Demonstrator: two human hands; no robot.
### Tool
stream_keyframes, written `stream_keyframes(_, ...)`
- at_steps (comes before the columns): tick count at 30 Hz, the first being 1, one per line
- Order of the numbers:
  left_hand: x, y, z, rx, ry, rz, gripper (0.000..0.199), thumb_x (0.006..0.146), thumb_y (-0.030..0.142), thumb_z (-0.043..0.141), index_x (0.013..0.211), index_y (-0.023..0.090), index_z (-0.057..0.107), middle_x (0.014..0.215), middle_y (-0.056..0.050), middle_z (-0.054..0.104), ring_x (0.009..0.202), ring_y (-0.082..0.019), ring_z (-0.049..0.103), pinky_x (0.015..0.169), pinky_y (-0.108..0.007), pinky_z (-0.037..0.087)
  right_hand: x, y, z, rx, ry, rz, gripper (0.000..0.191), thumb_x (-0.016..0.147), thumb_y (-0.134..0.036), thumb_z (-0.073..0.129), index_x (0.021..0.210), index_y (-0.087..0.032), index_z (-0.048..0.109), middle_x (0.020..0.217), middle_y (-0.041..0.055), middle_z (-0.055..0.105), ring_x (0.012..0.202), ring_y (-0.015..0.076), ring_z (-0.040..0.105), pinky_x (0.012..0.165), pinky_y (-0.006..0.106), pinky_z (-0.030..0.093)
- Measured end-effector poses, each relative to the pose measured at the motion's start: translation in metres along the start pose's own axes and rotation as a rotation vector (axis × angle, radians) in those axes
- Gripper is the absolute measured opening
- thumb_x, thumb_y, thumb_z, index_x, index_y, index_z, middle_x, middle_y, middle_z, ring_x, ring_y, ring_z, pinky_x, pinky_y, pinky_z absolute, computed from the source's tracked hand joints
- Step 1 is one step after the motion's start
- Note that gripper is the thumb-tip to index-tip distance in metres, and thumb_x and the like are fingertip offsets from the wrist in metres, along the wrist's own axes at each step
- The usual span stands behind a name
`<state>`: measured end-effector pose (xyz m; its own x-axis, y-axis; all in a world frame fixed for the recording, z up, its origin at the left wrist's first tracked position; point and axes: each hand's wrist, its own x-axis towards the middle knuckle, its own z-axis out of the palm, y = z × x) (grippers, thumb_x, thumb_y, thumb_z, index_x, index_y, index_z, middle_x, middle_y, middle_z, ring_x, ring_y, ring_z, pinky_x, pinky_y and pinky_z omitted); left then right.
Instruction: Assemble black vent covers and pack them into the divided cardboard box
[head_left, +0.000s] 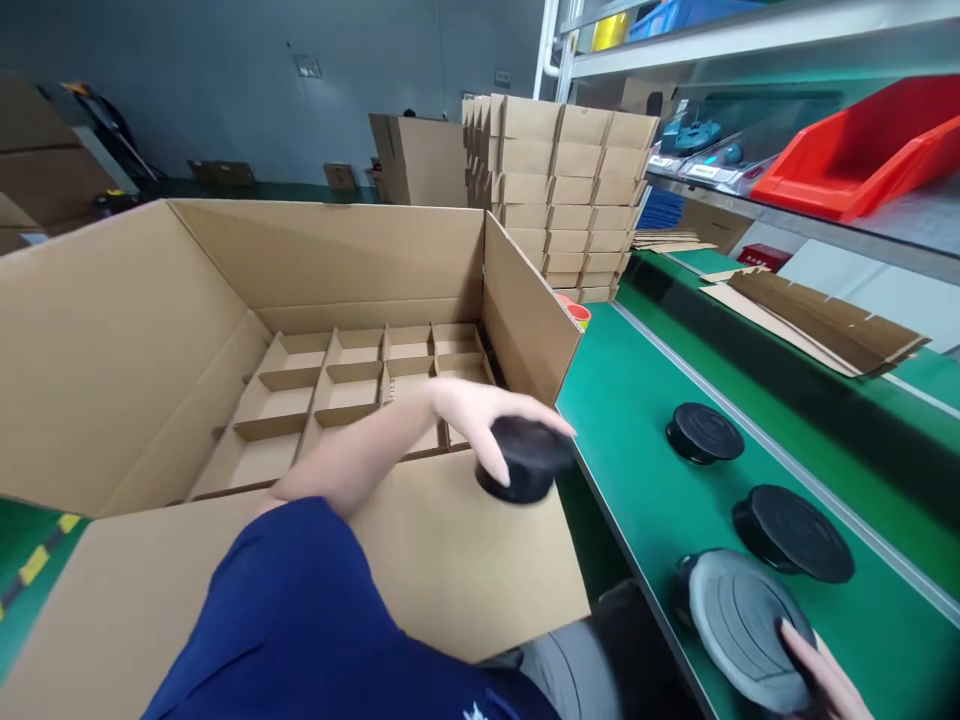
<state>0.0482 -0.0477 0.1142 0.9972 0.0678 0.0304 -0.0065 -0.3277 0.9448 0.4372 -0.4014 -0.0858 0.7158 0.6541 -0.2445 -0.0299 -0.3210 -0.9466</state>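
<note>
My left hand [484, 420] is wrapped around a short round black piece [529, 465], slightly blurred, above the front flap of a large open cardboard box [360, 250]. At the lower right, my right hand [821, 675] grips the near edge of another round piece with a grey, grooved face [746, 625]; its thumb shows on the face and the other fingers are mostly hidden. Beyond that piece, two more black round pieces, one wide [799, 530] and one smaller [705, 432], sit on the green work surface [615, 380].
Cardboard dividers [322, 395] split the box into compartments. Behind it rises a stack of folded cardboard trays [559, 190]. A metal shelf [795, 215] with a red bin [862, 150] overhangs the right side. Flat cardboard sheets [817, 315] lie below the shelf.
</note>
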Motion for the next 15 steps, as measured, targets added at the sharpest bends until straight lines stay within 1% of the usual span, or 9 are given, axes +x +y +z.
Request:
stream_keyframes(1, -0.017, -0.004, -0.018, 0.018, 0.147, -0.093, 0.083, 0.066, 0.037, 0.087, 0.143, 0.024, 0.061, 0.139, -0.008, 0.060, 0.128, -0.039, 0.057, 0.109, -0.044, 0.047, 0.001, -0.013, 0.018, 0.063, 0.021, 0.058, 0.080, 0.051, -0.064, 0.075, 0.129, -0.055, 0.061, 0.159, 0.0142, 0.036, 0.144, 0.0314, 0.039, 0.079, 0.048, 0.057)
stream_keyframes(2, -0.031, -0.012, -0.036, 0.079, 0.339, -0.201, 0.083, 0.065, 0.040, 0.088, 0.142, 0.026, 0.061, 0.138, -0.008, 0.061, 0.127, -0.038, 0.058, 0.107, -0.044, 0.048, 0.003, -0.027, 0.035, 0.112, 0.026, 0.116, 0.082, 0.052, -0.063, 0.074, 0.132, -0.055, 0.059, 0.157, 0.0136, 0.040, 0.144, 0.0298, 0.040, 0.080, 0.047, 0.058)
stream_keyframes(4, -0.049, -0.040, -0.068, 0.293, 0.767, -0.447, 0.083, 0.065, 0.044, 0.088, 0.142, 0.028, 0.061, 0.136, -0.009, 0.060, 0.125, -0.037, 0.057, 0.109, -0.044, 0.045, 0.008, -0.051, 0.063, 0.149, -0.018, 0.192, 0.090, 0.055, -0.063, 0.074, 0.141, -0.052, 0.052, 0.150, 0.0139, 0.048, 0.144, 0.0294, 0.044, 0.085, 0.047, 0.060)
stream_keyframes(5, -0.052, -0.057, -0.082, 0.415, 0.944, -0.576, 0.085, 0.066, 0.046, 0.088, 0.144, 0.029, 0.059, 0.138, -0.010, 0.058, 0.128, -0.037, 0.053, 0.112, -0.046, 0.042, 0.011, -0.058, 0.073, 0.138, -0.051, 0.202, 0.092, 0.057, -0.063, 0.074, 0.144, -0.049, 0.050, 0.146, 0.0135, 0.053, 0.143, 0.0303, 0.044, 0.089, 0.047, 0.061)
stream_keyframes(7, -0.049, -0.093, -0.108, 0.571, 1.156, -0.752, 0.090, 0.070, 0.047, 0.087, 0.150, 0.027, 0.051, 0.148, -0.015, 0.046, 0.137, -0.042, 0.041, 0.118, -0.052, 0.032, 0.015, -0.064, 0.085, 0.070, -0.095, 0.179, 0.086, 0.060, -0.062, 0.072, 0.142, -0.043, 0.054, 0.140, 0.0114, 0.059, 0.144, 0.0336, 0.045, 0.094, 0.051, 0.064)
stream_keyframes(9, -0.037, -0.127, -0.130, 0.632, 1.228, -0.830, 0.092, 0.075, 0.049, 0.084, 0.155, 0.026, 0.044, 0.156, -0.019, 0.032, 0.142, -0.045, 0.030, 0.119, -0.054, 0.027, 0.015, -0.061, 0.088, -0.046, -0.100, 0.095, 0.077, 0.059, -0.059, 0.072, 0.133, -0.041, 0.063, 0.137, 0.0083, 0.063, 0.142, 0.0378, 0.047, 0.091, 0.054, 0.066)
stream_keyframes(11, -0.022, -0.154, -0.147, 0.679, 1.256, -0.882, 0.090, 0.079, 0.053, 0.079, 0.156, 0.029, 0.041, 0.160, -0.018, 0.023, 0.143, -0.045, 0.027, 0.118, -0.053, 0.027, 0.011, -0.055, 0.087, -0.115, -0.096, 0.027, 0.071, 0.057, -0.057, 0.074, 0.126, -0.042, 0.067, 0.136, 0.0049, 0.064, 0.139, 0.0393, 0.051, 0.086, 0.052, 0.069)
stream_keyframes(13, -0.009, -0.174, -0.161, 0.716, 1.266, -0.936, 0.087, 0.081, 0.057, 0.075, 0.156, 0.032, 0.040, 0.162, -0.017, 0.019, 0.143, -0.046, 0.025, 0.117, -0.055, 0.027, 0.008, -0.051, 0.088, -0.042, -0.059, 0.062, 0.069, 0.059, -0.057, 0.076, 0.125, -0.041, 0.068, 0.135, 0.0029, 0.065, 0.136, 0.0382, 0.055, 0.085, 0.049, 0.069)
stream_keyframes(15, 0.000, -0.191, -0.173, 0.742, 1.261, -0.994, 0.084, 0.082, 0.059, 0.073, 0.156, 0.033, 0.041, 0.162, -0.017, 0.018, 0.144, -0.048, 0.024, 0.116, -0.058, 0.026, 0.007, -0.050, 0.091, 0.146, -0.005, 0.173, 0.073, 0.057, -0.054, 0.080, 0.127, -0.035, 0.067, 0.134, 0.0035, 0.066, 0.134, 0.0379, 0.057, 0.089, 0.046, 0.068)
